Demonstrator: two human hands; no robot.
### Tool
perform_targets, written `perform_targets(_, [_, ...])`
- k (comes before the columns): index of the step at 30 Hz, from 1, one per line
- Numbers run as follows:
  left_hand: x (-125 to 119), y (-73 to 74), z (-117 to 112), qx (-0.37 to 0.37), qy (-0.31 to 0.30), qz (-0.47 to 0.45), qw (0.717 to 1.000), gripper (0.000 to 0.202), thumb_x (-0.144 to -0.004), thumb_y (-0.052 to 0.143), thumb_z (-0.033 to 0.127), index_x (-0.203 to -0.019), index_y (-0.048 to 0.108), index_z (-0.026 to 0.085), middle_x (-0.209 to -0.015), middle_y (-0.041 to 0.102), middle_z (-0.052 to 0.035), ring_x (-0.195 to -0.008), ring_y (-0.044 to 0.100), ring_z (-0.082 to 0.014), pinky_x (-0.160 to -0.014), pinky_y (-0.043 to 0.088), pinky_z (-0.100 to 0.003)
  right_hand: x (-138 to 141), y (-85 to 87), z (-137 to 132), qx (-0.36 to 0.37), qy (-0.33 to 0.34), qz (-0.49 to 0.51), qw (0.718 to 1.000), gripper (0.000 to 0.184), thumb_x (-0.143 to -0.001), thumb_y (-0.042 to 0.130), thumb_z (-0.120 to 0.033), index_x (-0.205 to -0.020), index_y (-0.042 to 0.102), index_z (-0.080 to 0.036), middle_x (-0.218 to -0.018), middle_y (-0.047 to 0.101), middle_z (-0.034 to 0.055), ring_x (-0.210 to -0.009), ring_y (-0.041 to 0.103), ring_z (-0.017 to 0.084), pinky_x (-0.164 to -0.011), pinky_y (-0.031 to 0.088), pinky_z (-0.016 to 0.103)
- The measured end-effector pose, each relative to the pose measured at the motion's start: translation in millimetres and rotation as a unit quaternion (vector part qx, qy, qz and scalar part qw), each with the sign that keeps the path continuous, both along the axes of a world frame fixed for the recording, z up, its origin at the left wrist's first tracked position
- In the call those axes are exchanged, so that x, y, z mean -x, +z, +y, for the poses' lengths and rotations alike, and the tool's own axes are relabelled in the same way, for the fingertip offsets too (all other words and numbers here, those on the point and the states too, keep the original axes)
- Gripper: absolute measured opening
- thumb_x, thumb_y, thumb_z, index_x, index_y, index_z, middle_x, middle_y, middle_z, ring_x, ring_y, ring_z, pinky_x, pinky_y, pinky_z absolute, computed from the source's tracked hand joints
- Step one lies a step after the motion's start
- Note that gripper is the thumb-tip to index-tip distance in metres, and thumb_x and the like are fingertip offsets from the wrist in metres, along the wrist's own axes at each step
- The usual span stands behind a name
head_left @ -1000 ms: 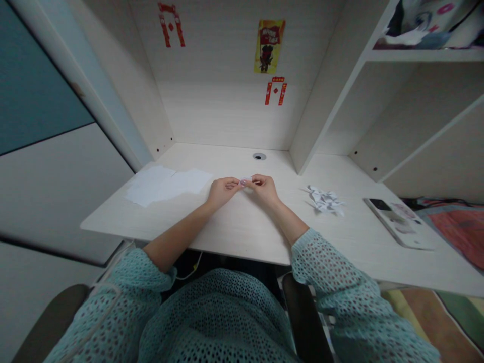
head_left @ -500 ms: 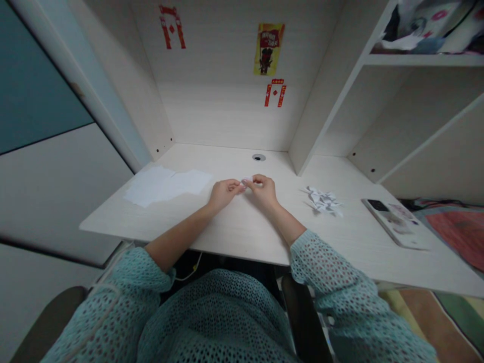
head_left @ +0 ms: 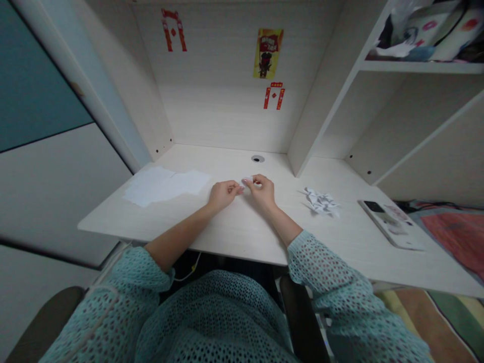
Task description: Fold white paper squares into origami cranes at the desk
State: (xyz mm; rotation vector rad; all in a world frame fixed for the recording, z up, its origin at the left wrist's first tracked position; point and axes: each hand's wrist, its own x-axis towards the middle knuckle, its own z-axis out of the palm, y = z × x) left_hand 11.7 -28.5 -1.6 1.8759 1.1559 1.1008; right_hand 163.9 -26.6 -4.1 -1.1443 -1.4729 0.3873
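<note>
A small piece of white paper [head_left: 247,179] is pinched between my two hands above the middle of the desk. My right hand [head_left: 263,191] grips its upper right part between thumb and forefinger. My left hand [head_left: 224,195] is closed at its lower left edge, fingertips pressed together; the fingers hide much of the piece. Left of my hands lie flat sheets of white paper [head_left: 162,185], partly overlapping. To the right sits a small heap of folded white paper pieces [head_left: 321,201] with pointed ends.
A phone in a pale case [head_left: 391,225] lies on the white desk [head_left: 234,237] at the right. An upright panel [head_left: 321,106] divides the desk's back. Above right, a shelf [head_left: 423,66] holds bags. A cable hole [head_left: 257,159] is near the back wall.
My left fingertips have shifted slightly down and left, opening a small gap from the right fingertips. The view has tilted and turned a little; the paper heap and sheets stay put.
</note>
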Motion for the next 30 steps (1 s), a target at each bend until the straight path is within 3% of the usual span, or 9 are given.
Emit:
perform_targets(7, [2, 7.1, -6, -0.107, 0.072, 0.197, 0.972, 0.026, -0.086, 0.045, 0.042, -0.082, 0.063, 0.024, -0.080, 0.071, -0.0021, -0.073, 0.064, -0.0183, -0.063, 0.039, -0.025, -1, 1.6, 0, -0.015, -0.005, -0.005, 1.000, 0.029, -0.072, 0.061, -0.046, -0.059, 0.058, -0.020, -0.064, 0.057, 0.0004, -0.064, 0.050, 0.015, -0.065, 0.038, 0.028])
perform_targets(14, [0, 7.7, -6, -0.103, 0.093, 0.281, 0.950, 0.029, -0.090, 0.037, 0.039, -0.085, 0.061, 0.024, -0.081, 0.070, -0.0014, -0.075, 0.064, -0.0180, -0.064, 0.040, -0.025, 0, 1.4, 0, -0.019, -0.031, -0.021, 0.999, 0.033, -0.072, 0.059, -0.049, -0.060, 0.059, -0.018, -0.063, 0.058, 0.0007, -0.064, 0.050, 0.015, -0.066, 0.038, 0.028])
perform_targets(21, [3, 4.5, -4, -0.080, 0.038, 0.173, 0.981, 0.024, -0.088, 0.042, 0.036, -0.079, 0.060, 0.023, -0.085, 0.071, 0.0010, -0.081, 0.065, -0.0148, -0.068, 0.044, -0.022, 0, 0.7, 3, 0.012, -0.010, 0.011, 1.000, 0.033, -0.070, 0.062, -0.048, -0.059, 0.059, -0.017, -0.062, 0.056, 0.0002, -0.063, 0.049, 0.014, -0.063, 0.037, 0.026])
perform_targets(26, [5, -3.7, 1, -0.048, 0.007, 0.104, 0.993, 0.027, -0.086, 0.044, 0.038, -0.073, 0.059, 0.021, -0.083, 0.071, -0.0009, -0.078, 0.066, -0.0149, -0.068, 0.046, -0.022, 1, -1.3, 6, 0.079, 0.077, 0.079, 0.991, 0.036, -0.068, 0.062, -0.051, -0.058, 0.059, -0.016, -0.057, 0.053, -0.0007, -0.055, 0.044, 0.011, -0.055, 0.034, 0.024])
perform_targets(30, [6, -6.4, 4, -0.020, 0.011, 0.075, 0.997, 0.027, -0.085, 0.044, 0.040, -0.076, 0.060, 0.020, -0.081, 0.071, -0.0022, -0.077, 0.066, -0.0153, -0.067, 0.048, -0.023, 1, -4.5, 7, 0.120, 0.130, 0.134, 0.975, 0.038, -0.064, 0.066, -0.053, -0.065, 0.065, -0.015, -0.061, 0.060, 0.0014, -0.055, 0.047, 0.011, -0.054, 0.035, 0.024])
